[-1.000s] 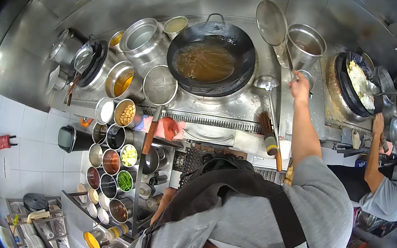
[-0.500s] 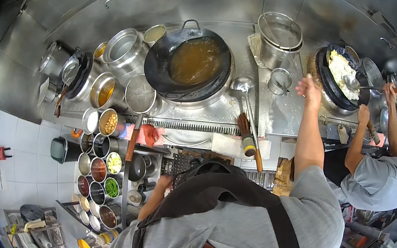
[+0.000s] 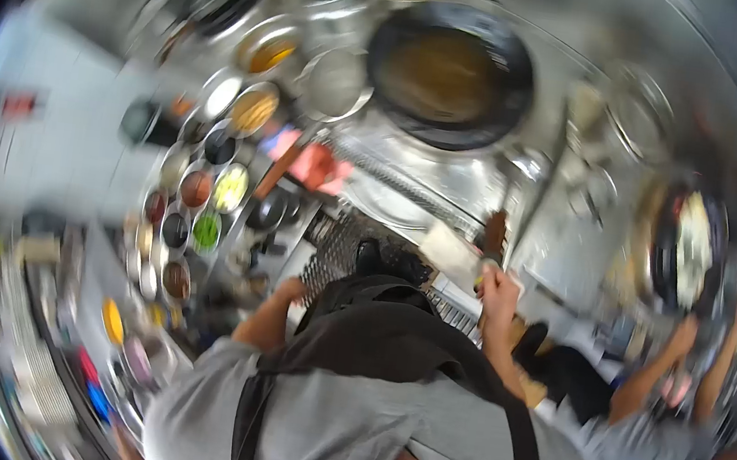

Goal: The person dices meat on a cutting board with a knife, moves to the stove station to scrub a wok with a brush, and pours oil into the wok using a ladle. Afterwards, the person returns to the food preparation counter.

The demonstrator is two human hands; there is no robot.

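My right hand [image 3: 499, 292] is at the front edge of the stove, its fingers closed around the handle of a ladle [image 3: 531, 164], though blur softens the grip. Right beside it is a bamboo brush [image 3: 495, 231]. A folded white cloth [image 3: 452, 251] lies just left of the hand. Low at my left side, my left hand [image 3: 290, 291] hangs near the rack of ingredient pots; its fingers are smeared. Ahead, a large black wok [image 3: 450, 75] holds brown liquid.
A round wire strainer [image 3: 335, 85] with a wooden handle lies left of the wok. Pots of chopped green food [image 3: 206, 230] and yellow pieces [image 3: 231, 187] stand on my left. To the right, a co-worker's arms [image 3: 659, 371] reach toward another wok [image 3: 692, 251] with pale food.
My right hand has come back from beside the small strainer on the right and closed on the ladle's handle. The whole view has turned and is now blurred.
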